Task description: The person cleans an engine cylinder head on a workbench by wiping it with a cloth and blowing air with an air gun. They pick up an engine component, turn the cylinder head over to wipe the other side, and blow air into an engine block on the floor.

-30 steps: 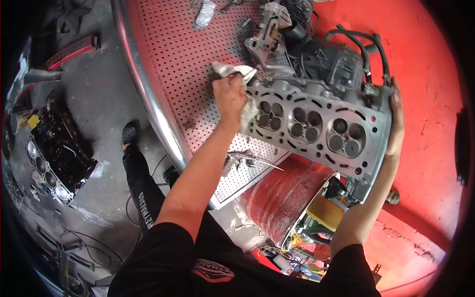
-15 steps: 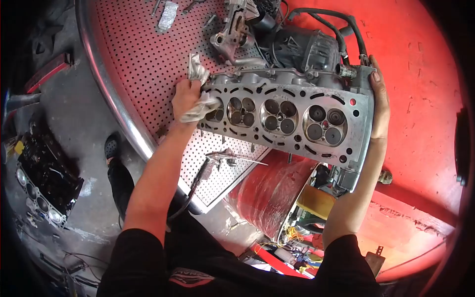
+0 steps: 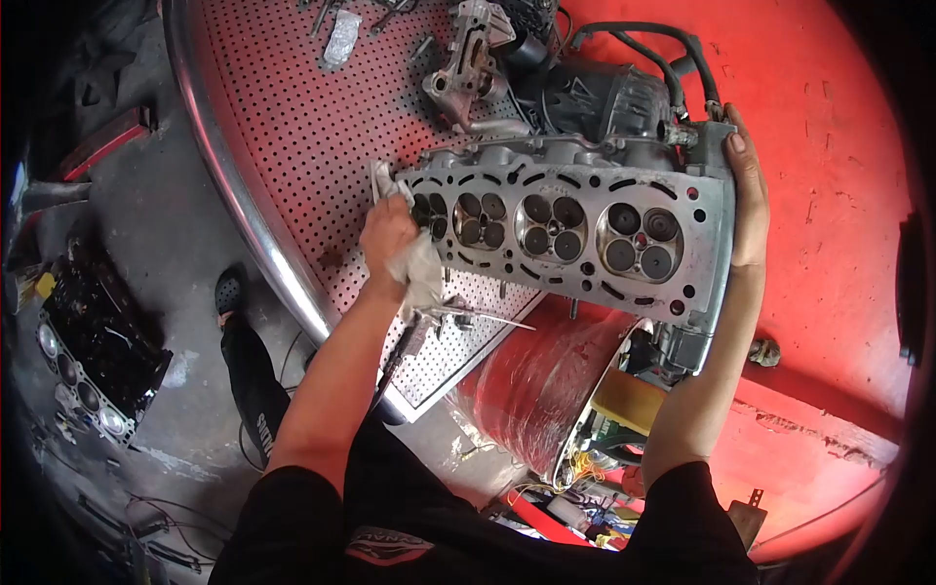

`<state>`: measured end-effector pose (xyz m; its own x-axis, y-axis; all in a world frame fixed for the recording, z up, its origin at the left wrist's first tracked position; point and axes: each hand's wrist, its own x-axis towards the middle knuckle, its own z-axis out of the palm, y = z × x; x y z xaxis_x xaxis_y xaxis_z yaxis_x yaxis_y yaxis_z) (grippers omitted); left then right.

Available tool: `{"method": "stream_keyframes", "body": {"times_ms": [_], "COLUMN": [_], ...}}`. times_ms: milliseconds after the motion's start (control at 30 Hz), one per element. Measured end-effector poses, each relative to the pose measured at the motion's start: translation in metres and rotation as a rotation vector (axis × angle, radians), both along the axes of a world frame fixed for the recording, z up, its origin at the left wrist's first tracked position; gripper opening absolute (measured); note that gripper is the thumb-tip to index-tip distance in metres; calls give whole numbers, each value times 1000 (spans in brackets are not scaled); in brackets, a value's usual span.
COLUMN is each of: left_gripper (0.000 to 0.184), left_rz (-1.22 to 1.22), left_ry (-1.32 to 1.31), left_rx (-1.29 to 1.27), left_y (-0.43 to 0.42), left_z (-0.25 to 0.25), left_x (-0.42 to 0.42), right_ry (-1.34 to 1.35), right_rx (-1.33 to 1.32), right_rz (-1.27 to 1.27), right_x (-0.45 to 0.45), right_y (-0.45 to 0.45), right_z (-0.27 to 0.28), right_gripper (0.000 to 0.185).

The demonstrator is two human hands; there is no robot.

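A grey metal cylinder head (image 3: pixel 592 226) lies with its flat face toward me, its round chambers and dark valves showing. At its left end, my left hand (image 3: pixel 389 236) is closed on a pale cloth (image 3: pixel 421 271). One part of the cloth sticks up above the fingers and another hangs below, against the head's edge. My right hand (image 3: pixel 749 200) grips the right end of the cylinder head, thumb side up along the edge. Its fingertips behind the metal are partly hidden.
A perforated metal bench top (image 3: pixel 283 117) with a chrome rail (image 3: pixel 255 249) carries a metal bracket (image 3: pixel 447 93) and a dark housing (image 3: pixel 604 93). A tool with a thin rod (image 3: pixel 487 318) lies below the head. Left on the floor is an engine block (image 3: pixel 102 341); a person's shoe (image 3: pixel 228 290) is near.
My left hand with the cloth has moved down and slightly right along the head's left end. The right hand keeps its hold. The camera view has shifted slightly.
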<state>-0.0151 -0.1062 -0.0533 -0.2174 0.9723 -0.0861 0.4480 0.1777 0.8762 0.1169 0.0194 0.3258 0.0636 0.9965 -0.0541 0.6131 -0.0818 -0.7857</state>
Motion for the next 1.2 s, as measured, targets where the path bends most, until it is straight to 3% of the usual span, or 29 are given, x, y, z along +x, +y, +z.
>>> {"method": "stream_keyframes", "body": {"times_ms": [33, 100, 133, 167, 200, 233, 300, 333, 433, 533, 567, 633, 667, 700, 733, 833, 900, 933, 1033, 1067, 1200], "left_gripper": [15, 20, 24, 27, 27, 24, 21, 21, 19, 25, 27, 26, 23, 30, 30, 23, 23, 23, 20, 21, 24], "left_rz": [-2, 126, -73, -80, -29, -104, 295, 502, 604, 600, 553, 550, 714, 509, 429, 505, 524, 551, 740, 724, 725], "left_ry": [-1, -346, -441, -594, -967, -641, -877, -1181, -1222, -1335, -1653, -1878, -1875, -1951, -1742, -2050, -1682, -1678, -579, -353, -130], "left_rx": [-12, -11, -75, -133, -390, -301, -745, -753, -550, -634, -846, -1035, -893, -922, -679, 277, 286, 301, 302, 285, 218], "left_y": [-11, -49, -75, -110, -136, -151, -168, -165, -152, -182, -195, -200, -176, -157, -120, 10, 65, 79, 57, 37, 11], "left_z": [12, 33, 17, 3, 15, 33, 35, 44, 73, 84, 86, 102, 136, 132, 128, 192, 209, 194, 152, 140, 123], "left_x": [3, 8, 5, 11, 13, 9, 7, -7, -39, -32, -32, -22, -28, -24, 6, 7, 5, 29, 94, 90, 51], "right_ry": [16, 68, 119, 175, 189, 215, 146, 174, 176, 224, 257, 239, 199, 155, 99, -63, -131, -178, -281, -310, -444], "right_rx": [-8, -23, -49, -81, -81, -98, -18, -60, -99, -110, -119, -116, -106, -94, -71, 20, 67, 86, 143, 161, 243], "right_rz": [-5, -18, -25, -38, -64, -64, -36, -31, -73, -52, -49, -29, -13, 12, 30, 56, 68, 83, 133, 147, 197], "right_x": [-1, 2, 4, 7, 7, 8, 9, 8, 0, 19, 27, 41, 49, 51, 60, 75, 82, 86, 88, 90, 95], "right_y": [-1, 2, 3, 2, 1, 0, 3, 2, -1, 8, 14, 13, 11, 12, 9, -4, -8, -7, -2, 0, 11], "right_z": [0, -2, -2, -3, -3, -4, -4, -3, -2, 1, 1, -7, -16, -29, -31, -31, -30, -30, -25, -24, -16], "right_gripper": [68, 67, 66, 65, 64, 64, 63, 61, 60, 58, 56, 55, 55, 55, 54, 53, 53, 52, 51, 51, 50]}}
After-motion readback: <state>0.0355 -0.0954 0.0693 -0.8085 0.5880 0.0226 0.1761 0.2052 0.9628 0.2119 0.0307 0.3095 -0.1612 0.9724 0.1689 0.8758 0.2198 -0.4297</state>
